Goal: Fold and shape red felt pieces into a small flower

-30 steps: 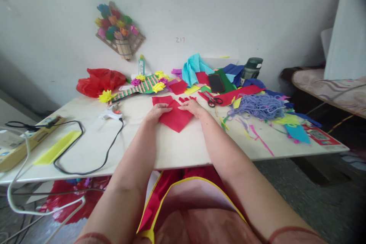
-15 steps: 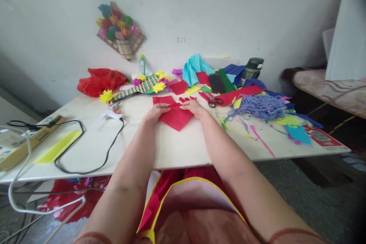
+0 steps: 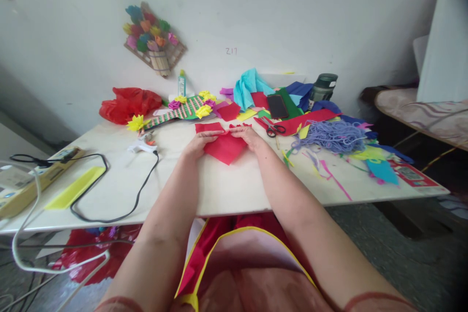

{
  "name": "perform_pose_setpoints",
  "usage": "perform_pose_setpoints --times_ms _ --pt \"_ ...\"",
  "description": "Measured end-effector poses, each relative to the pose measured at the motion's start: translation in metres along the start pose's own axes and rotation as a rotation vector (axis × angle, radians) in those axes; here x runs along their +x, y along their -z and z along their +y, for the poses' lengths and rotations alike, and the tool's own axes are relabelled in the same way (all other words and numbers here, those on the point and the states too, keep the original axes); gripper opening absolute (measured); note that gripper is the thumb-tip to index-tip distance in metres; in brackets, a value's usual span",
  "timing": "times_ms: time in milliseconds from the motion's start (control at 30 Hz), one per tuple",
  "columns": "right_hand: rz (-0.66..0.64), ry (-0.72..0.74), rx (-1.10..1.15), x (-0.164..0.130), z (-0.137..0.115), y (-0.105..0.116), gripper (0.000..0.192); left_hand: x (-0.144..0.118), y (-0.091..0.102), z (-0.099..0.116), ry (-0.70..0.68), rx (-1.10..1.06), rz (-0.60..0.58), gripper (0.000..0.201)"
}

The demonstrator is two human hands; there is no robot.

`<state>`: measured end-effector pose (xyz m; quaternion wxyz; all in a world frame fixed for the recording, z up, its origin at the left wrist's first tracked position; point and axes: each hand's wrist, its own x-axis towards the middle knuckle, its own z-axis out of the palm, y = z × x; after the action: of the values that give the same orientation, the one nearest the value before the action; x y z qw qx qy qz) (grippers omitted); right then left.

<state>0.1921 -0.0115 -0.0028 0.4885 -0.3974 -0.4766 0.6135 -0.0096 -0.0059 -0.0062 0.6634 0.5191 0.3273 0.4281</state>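
A piece of red crepe paper (image 3: 228, 150) lies on the white table in front of me, its pointed corner toward me. My left hand (image 3: 204, 142) grips its upper left part, fingers pressed together along a fold. On the other side, my right hand (image 3: 246, 135) pinches the same fold, the fingertips of both hands nearly meeting in the middle. Just right of my right hand are scissors (image 3: 275, 129) with black handles. Beyond the hands lies another red piece (image 3: 229, 111).
Purple yarn (image 3: 334, 136), a phone (image 3: 278, 107), a dark green bottle (image 3: 323, 87) and coloured paper crowd the right side. A glue gun (image 3: 143, 144) with a black cord, a power strip (image 3: 44, 178) and a flower-decorated green craft (image 3: 183, 111) stand left.
My fingers have straightened and drawn closer together along the fold. The paper's lower corner has shifted slightly away from me.
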Motion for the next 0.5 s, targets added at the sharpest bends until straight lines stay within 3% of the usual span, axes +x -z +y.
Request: perform_pose_setpoints --times_ms 367,500 --pt "-0.011 0.088 -0.087 -0.0016 -0.0024 -0.0010 0.023 0.0027 -0.0007 -0.0010 -0.031 -0.016 0.076 0.022" --pt "-0.027 0.220 -0.162 -0.0017 -0.0020 -0.0001 0.018 0.0032 -0.0012 -0.0010 -0.052 0.002 0.071 0.022"
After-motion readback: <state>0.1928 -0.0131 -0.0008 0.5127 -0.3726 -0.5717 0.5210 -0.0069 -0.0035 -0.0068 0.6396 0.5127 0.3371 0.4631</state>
